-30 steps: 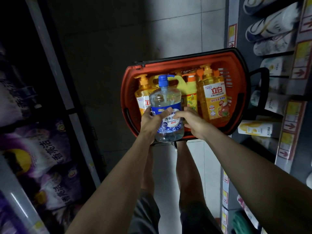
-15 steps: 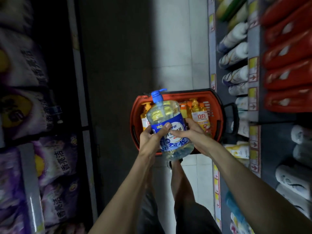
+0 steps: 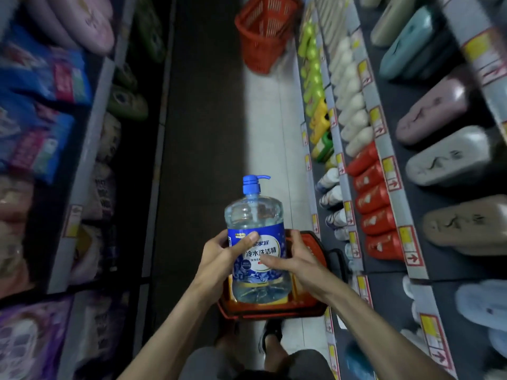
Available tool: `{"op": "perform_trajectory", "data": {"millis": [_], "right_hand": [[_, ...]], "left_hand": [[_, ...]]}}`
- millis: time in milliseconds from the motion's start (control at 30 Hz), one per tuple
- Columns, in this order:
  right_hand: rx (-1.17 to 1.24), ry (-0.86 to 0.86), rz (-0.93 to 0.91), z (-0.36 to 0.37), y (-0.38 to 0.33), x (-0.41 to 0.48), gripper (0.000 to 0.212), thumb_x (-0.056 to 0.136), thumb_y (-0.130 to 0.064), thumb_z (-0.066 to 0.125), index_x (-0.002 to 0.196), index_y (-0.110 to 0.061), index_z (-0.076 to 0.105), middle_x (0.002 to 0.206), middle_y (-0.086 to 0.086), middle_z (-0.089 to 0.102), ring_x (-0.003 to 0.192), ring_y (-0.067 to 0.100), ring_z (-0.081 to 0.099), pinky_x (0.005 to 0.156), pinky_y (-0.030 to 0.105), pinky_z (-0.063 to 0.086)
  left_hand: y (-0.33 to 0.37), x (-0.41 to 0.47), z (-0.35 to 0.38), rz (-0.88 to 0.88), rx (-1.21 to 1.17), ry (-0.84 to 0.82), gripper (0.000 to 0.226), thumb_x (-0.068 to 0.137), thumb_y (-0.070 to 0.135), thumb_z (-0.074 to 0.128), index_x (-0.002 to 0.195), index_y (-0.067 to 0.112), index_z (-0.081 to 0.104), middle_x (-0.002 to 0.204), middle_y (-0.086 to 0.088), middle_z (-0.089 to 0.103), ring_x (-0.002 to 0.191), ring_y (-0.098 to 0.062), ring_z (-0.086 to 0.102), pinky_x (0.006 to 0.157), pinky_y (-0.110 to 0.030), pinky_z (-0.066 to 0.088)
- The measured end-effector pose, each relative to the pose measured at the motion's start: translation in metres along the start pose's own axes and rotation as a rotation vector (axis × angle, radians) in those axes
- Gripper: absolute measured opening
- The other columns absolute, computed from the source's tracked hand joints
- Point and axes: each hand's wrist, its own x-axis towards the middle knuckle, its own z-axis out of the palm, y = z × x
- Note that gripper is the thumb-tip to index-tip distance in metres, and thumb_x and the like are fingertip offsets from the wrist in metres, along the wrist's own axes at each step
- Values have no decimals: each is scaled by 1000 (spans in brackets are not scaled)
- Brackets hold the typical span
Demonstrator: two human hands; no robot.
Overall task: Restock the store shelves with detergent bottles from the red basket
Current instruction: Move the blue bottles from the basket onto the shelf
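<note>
The detergent bottle [image 3: 258, 231] has been raised above the red basket [image 3: 274, 314], lower centre. It is clasped by the left hand [image 3: 216, 256] and right hand [image 3: 299, 259]; shelving remains.

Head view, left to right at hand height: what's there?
bags → left hand → bottle → right hand → red bottles → slipper

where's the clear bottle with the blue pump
Head view, low centre: the clear bottle is upright, gripped by the left hand and right hand, above the red basket at the person's feet.
</note>
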Motion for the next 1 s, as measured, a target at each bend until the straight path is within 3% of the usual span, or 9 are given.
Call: {"op": "perform_trajectory", "data": {"millis": [133,267,500,700,867,1000], "right_hand": [[-66,-47,-101,18,-47,-28,78,76,-18,90,141,-24,47,130,5,73,117,23,74,90,38,62],[-114,-19,-182,32,-80,-50,86,75,-29,93,145,-24,44,135,5,70,120,21,72,96,45,62],[-213,55,-394,63,-120,-69,93,72,-31,95,146,-24,39,138,4,65,123,18,70,97,39,61],[-193,83,-516,84,-149,-69,86,65,-25,96,138,-20,51,125,6,74,113,26,74,94,49,62],[-155,-75,-536,96,-169,-67,82,64,-16,94,137,-17,56,121,13,76,111,36,74,93,56,62],[-163,-241,-516,103,-174,-75,87,61,-20,97,137,-15,56,120,15,77,109,37,75,91,57,62]], "left_hand": [[42,-28,4,62,50,-78,39,92,23,78,125,5,70,111,-18,80,101,-35,79,77,-39,64],[70,-45,2,121,58,-108,45,91,24,79,129,5,67,114,-18,79,104,-37,78,91,-50,63],[115,-68,-2,298,118,-154,44,87,16,82,128,8,67,113,-12,80,102,-30,79,79,-36,64],[142,-95,-5,431,72,-80,41,90,15,79,129,9,67,113,-12,80,104,-31,78,81,-36,64],[146,-125,-10,531,60,22,45,94,11,76,137,18,63,123,-6,78,114,-25,75,92,-36,62],[129,-156,-10,601,-12,187,55,93,13,77,143,24,57,126,-1,77,113,-19,75,84,-28,62]]}}
